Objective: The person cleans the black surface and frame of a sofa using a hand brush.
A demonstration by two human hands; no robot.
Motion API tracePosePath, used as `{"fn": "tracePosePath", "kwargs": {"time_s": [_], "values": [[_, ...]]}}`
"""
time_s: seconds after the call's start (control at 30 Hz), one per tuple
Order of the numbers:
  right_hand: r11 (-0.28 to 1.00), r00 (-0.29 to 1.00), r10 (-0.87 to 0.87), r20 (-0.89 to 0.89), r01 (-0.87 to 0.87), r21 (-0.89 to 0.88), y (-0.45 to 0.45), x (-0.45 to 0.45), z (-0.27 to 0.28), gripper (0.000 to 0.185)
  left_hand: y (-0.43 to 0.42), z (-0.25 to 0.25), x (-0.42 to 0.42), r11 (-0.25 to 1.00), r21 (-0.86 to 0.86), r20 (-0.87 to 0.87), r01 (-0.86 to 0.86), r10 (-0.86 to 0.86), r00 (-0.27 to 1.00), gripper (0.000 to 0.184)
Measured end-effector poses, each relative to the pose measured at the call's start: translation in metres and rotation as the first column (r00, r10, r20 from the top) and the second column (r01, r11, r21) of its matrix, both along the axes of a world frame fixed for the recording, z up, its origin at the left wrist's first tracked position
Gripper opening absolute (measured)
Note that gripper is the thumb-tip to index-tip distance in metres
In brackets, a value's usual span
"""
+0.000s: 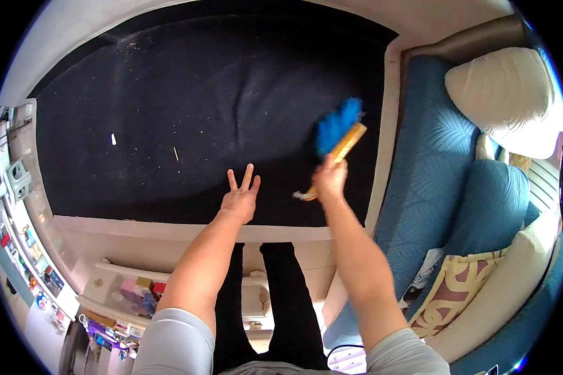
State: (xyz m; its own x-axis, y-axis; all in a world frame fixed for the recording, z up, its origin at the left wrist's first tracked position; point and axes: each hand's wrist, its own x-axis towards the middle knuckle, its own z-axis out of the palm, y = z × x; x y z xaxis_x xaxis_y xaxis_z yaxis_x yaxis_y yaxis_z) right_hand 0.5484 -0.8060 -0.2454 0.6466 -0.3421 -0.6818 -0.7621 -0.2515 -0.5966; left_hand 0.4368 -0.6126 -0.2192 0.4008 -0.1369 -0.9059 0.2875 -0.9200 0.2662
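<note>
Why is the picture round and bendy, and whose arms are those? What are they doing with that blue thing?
There's no robot here, just a person with two bare hands. There's one picture, from a camera worn on the person's head, looking forward and down; things look bent and the corners are black.

The right hand holds a brush with blue bristles and a yellow handle, over a black mat. The left hand is empty, fingers spread, near the mat's closest edge. On the mat lie a white scrap, a thin yellowish sliver and tiny specks.
</note>
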Motion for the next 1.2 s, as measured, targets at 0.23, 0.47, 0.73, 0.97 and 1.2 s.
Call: {"fn": "tracePosePath", "kwargs": {"time_s": [0.23, 0.47, 0.73, 0.97, 1.2], "values": [[0.863, 0.933, 0.348, -0.089, -0.282, 0.42, 0.137, -0.043, 0.062, 0.022, 0.004, -0.029, -0.019, 0.999, -0.051, 0.017, -0.014, 0.014, 1.0, 0.08], [0.975, 0.998, 0.046, 0.041, -0.054, 0.216, 0.011, -0.028, 0.053, 0.02, 0.001, 0.012, 0.002, 0.996, 0.05, 0.018, 0.067, -0.068, 0.998, 0.089], [0.977, 0.983, 0.185, 0.004, -0.184, 0.109, 0.065, -0.113, -0.017, 0.023, 0.008, 0.027, -0.011, 0.998, 0.041, 0.119, 0.053, -0.058, 0.991, 0.087], [0.832, 0.833, 0.513, 0.209, -0.542, 0.12, 0.118, -0.093, 0.031, 0.028, 0.037, -0.002, -0.076, 0.996, -0.09, 0.433, 0.012, 0.028, 0.901, 0.07], [0.99, 0.996, -0.089, 0.024, 0.085, 0.116, 0.019, -0.065, 0.027, 0.019, 0.039, 0.01, -0.05, 1.0, 0.026, 0.392, 0.0, -0.01, 0.92, 0.083]]}}
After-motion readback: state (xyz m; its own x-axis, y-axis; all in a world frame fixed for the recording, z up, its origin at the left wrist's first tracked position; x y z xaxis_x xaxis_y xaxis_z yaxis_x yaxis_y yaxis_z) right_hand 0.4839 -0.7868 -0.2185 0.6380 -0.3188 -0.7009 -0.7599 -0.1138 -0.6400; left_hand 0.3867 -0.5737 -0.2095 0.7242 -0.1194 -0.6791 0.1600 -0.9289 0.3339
